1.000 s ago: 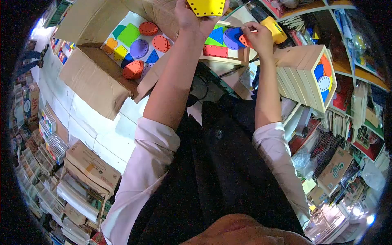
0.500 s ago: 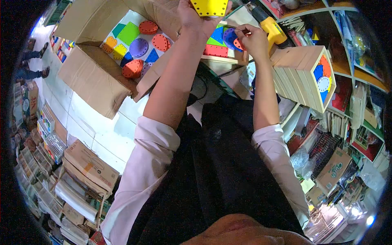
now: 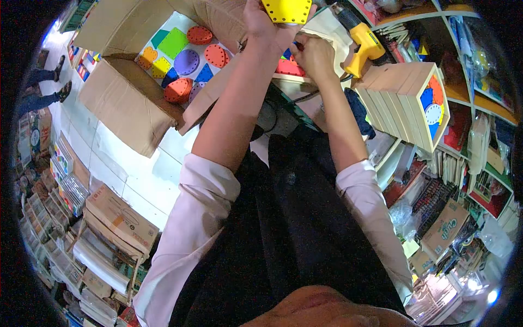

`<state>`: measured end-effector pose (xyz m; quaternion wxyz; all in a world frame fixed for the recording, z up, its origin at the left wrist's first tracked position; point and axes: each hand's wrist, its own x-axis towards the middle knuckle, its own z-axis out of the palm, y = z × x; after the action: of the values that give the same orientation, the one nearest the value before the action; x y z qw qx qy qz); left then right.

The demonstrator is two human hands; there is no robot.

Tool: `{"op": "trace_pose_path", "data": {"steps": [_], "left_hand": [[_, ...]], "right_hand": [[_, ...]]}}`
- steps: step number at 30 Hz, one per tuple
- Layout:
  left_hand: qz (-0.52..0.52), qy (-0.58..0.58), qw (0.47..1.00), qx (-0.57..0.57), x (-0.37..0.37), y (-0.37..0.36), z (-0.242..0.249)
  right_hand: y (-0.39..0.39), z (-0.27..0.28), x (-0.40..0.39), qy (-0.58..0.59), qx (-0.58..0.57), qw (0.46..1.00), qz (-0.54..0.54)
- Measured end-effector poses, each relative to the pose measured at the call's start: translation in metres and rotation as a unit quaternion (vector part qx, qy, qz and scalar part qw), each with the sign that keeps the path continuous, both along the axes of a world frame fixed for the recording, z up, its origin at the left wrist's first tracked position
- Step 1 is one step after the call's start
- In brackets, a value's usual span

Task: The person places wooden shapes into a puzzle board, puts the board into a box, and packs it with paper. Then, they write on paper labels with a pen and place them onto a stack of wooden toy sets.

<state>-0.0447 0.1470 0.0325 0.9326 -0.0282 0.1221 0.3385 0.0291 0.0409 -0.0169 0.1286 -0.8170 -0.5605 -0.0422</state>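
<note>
At the top of the view my left hand (image 3: 262, 20) holds a yellow plate with small holes along its edge (image 3: 287, 10). My right hand (image 3: 315, 57) is over a wooden tray (image 3: 294, 79), its fingers bent together at the coloured pieces there; what they hold, if anything, is hidden. A red piece (image 3: 289, 67) shows in the tray beside my right hand. Left of my left forearm, a cardboard box (image 3: 117, 103) holds flat pieces with holes, among them a green square (image 3: 172, 43) and a purple disc (image 3: 187, 62).
A yellow and black power tool (image 3: 366, 41) lies behind my right hand. Several wooden trays (image 3: 397, 98) stand stacked at the right, near crowded shelves (image 3: 463, 54). Closed cartons (image 3: 120, 220) are at the lower left. A person's legs (image 3: 41, 101) show at the far left.
My right hand has moved left and slightly down over the tray, covering the blue and purple pieces. My left hand and the yellow plate have shifted slightly right. The person's feet have moved a little.
</note>
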Motion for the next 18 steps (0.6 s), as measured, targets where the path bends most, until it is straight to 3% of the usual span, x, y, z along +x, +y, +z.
{"op": "trace_pose_path", "data": {"steps": [2,8,15,18], "left_hand": [[0.003,0.03,0.999,-0.031,0.0,-0.001,0.004],[0.011,0.052,0.998,-0.016,0.001,-0.002,0.006],[0.006,0.032,0.999,-0.039,0.004,-0.002,0.002],[-0.011,-0.01,1.0,0.004,0.004,-0.001,-0.004]], "right_hand": [[-0.003,0.009,0.0,0.047,0.008,0.998,-0.04],[-0.006,-0.007,0.017,0.004,0.071,0.997,-0.036],[-0.016,0.004,0.036,0.035,0.053,0.994,-0.092],[-0.023,0.003,0.044,0.024,0.029,0.994,-0.102]]}}
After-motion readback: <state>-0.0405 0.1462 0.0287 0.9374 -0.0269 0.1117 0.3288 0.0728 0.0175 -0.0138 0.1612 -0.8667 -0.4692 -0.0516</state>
